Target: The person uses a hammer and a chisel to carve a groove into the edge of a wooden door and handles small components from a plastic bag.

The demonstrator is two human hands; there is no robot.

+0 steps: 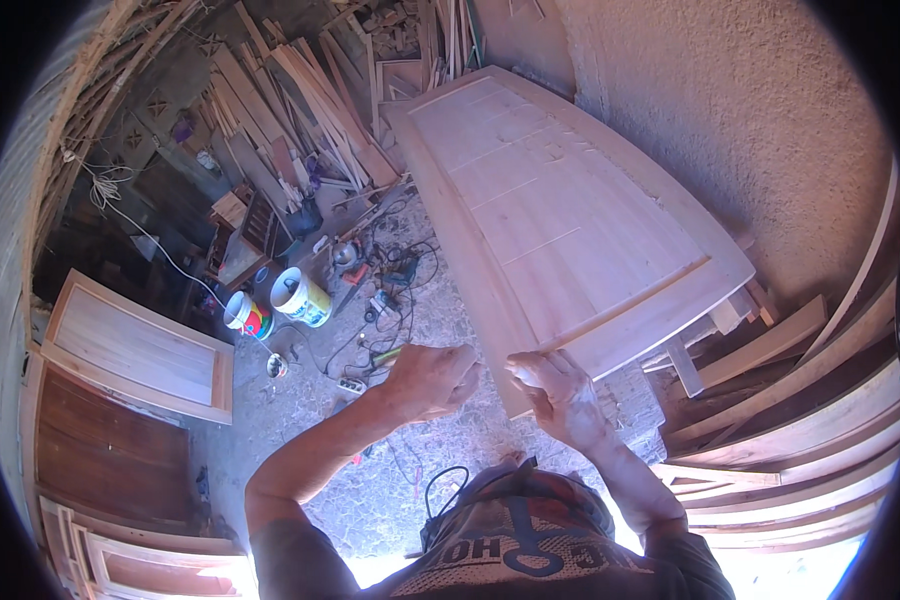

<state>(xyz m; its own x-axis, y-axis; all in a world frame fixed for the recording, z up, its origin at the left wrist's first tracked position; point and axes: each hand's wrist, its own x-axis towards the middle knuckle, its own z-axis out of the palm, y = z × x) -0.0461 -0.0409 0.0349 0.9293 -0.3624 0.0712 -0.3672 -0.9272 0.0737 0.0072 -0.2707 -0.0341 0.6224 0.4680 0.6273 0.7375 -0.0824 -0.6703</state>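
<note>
A large pale wooden door (pixel 580 220) with a raised frame lies flat on supports in front of me, running from near my hands to the far wall. My left hand (pixel 438 382) is closed in the air just left of the door's near corner, above the floor; whatever its fingers might hold is hidden. Over the near left corner of the door is my right hand (pixel 562 398), its fingers bent together. A small whitish patch shows at those fingers, too unclear to name. Whether the right hand touches the wood, I cannot tell.
Two buckets (pixel 300 297) stand left of centre, with power tools (pixel 382 300) and tangled cords on the littered floor. Wood strips (pixel 310 90) lean at the back. Door panels (pixel 135 345) stand at left; curved boards (pixel 800 460) are stacked at right beside a rough wall (pixel 750 110).
</note>
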